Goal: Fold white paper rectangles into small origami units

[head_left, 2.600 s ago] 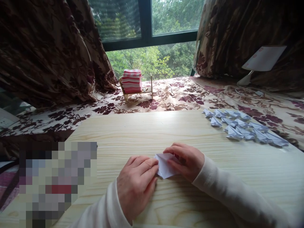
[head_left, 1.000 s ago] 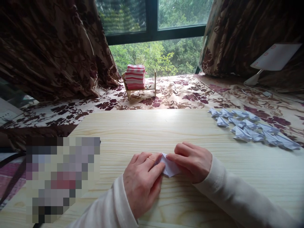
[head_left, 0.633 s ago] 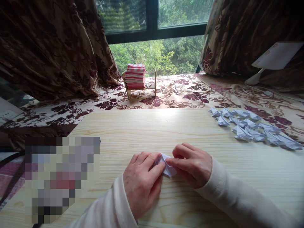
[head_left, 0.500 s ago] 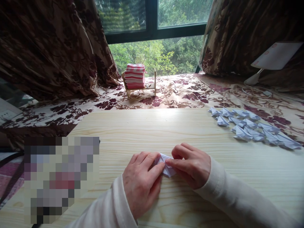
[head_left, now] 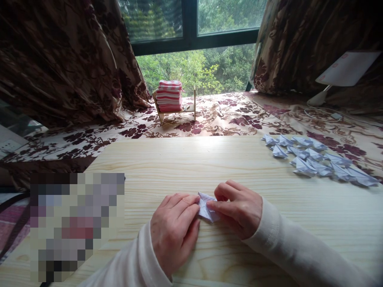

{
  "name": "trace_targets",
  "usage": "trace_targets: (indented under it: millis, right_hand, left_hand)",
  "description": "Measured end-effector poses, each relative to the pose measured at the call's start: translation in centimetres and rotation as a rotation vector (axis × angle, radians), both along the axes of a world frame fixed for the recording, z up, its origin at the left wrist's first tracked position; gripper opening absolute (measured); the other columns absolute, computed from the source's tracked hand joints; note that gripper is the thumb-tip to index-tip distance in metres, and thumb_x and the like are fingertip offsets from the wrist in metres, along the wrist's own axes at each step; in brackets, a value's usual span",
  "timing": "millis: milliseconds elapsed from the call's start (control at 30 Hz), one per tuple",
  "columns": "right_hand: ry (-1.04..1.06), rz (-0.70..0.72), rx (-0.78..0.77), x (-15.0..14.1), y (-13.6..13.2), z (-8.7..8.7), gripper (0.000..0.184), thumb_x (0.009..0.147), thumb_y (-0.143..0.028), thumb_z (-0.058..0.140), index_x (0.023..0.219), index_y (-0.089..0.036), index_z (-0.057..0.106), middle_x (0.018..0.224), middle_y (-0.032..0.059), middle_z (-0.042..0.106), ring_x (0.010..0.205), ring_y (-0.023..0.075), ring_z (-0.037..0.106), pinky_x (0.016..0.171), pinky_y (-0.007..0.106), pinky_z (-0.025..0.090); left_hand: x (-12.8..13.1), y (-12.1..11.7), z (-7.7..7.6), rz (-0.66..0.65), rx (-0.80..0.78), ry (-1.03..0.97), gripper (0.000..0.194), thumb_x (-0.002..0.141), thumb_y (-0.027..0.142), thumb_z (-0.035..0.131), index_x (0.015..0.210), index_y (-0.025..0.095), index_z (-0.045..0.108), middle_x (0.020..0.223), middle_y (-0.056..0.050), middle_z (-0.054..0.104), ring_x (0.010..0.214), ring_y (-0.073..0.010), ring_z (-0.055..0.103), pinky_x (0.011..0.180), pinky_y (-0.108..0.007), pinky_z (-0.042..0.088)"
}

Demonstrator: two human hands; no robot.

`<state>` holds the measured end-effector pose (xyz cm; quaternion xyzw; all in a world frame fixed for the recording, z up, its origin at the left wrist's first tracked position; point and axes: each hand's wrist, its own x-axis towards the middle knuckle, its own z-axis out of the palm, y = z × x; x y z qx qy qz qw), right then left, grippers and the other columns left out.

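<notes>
A small folded piece of white paper [head_left: 206, 210] with faint print lies on the wooden table in front of me. My right hand [head_left: 239, 207] grips its right side, index finger pressed on top and the thumb partly hidden. At the paper's left edge rests my left hand [head_left: 176, 227]. Its fingers lie extended close together, their tips at or against the edge, and the thumb points forward below them. Several folded white paper pieces [head_left: 314, 155] with pointed ends are grouped in rows at the table's far right.
The light wooden table [head_left: 155, 159] reaches a ledge with a floral cloth [head_left: 227, 115]. On the ledge are a small wooden stand [head_left: 176, 112] with folded pink-and-white cloths [head_left: 169, 95] and a white lamp [head_left: 347, 71]. A blurred-out patch [head_left: 77, 227] covers the table's left side.
My left hand has drawn slightly left, and its thumb has come off the paper, so more of the paper shows. My right hand keeps its grip.
</notes>
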<state>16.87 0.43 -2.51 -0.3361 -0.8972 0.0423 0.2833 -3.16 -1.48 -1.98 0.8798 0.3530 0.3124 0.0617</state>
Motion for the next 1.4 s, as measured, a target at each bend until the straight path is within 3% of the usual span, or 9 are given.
trace_targets:
  millis: [267,833,1133,1400]
  right_hand:
    - [0.045,0.007,-0.056,0.1,0.1,-0.1,0.023,0.085,-0.017,0.043,0.079,-0.019,0.065,0.074,0.0061,0.052,0.067,0.0152,0.04,0.058,0.026,0.036]
    - [-0.04,-0.037,0.034,-0.2,-0.3,0.0,0.026,0.087,-0.019,0.039,0.079,-0.016,0.064,0.074,0.0072,0.054,0.065,0.0151,0.04,0.057,0.027,0.033]
    - [-0.128,-0.078,0.11,-0.3,-1.0,0.0,0.027,0.088,-0.017,0.036,0.09,-0.016,0.063,0.076,0.0076,0.055,0.068,0.0167,0.043,0.059,0.029,0.037]
    - [-0.024,-0.032,0.073,-0.2,-2.5,-0.1,0.026,0.086,-0.014,0.034,0.092,-0.013,0.06,0.079,0.0093,0.055,0.074,0.0193,0.044,0.062,0.033,0.04]
  left_hand:
    - [-0.1,0.0,-0.1,-0.013,0.032,0.026,0.024,0.08,0.009,0.049,0.1,0.016,0.06,0.107,-0.008,0.063,0.098,-0.0212,0.054,0.082,-0.037,0.045]
    - [0.1,0.0,0.0,0.008,0.004,0.108,0.026,0.08,0.009,0.043,0.099,0.016,0.059,0.123,-0.008,0.056,0.105,-0.0232,0.05,0.082,-0.04,0.043]
    - [-0.1,0.4,-0.1,-0.027,0.042,0.205,0.025,0.081,0.012,0.044,0.1,0.016,0.059,0.118,-0.005,0.06,0.101,-0.0224,0.051,0.079,-0.039,0.044]
    - [0.0,0.3,-0.1,-0.016,0.063,0.217,0.029,0.08,0.012,0.045,0.106,0.014,0.058,0.116,-0.007,0.061,0.101,-0.0224,0.052,0.08,-0.039,0.045]
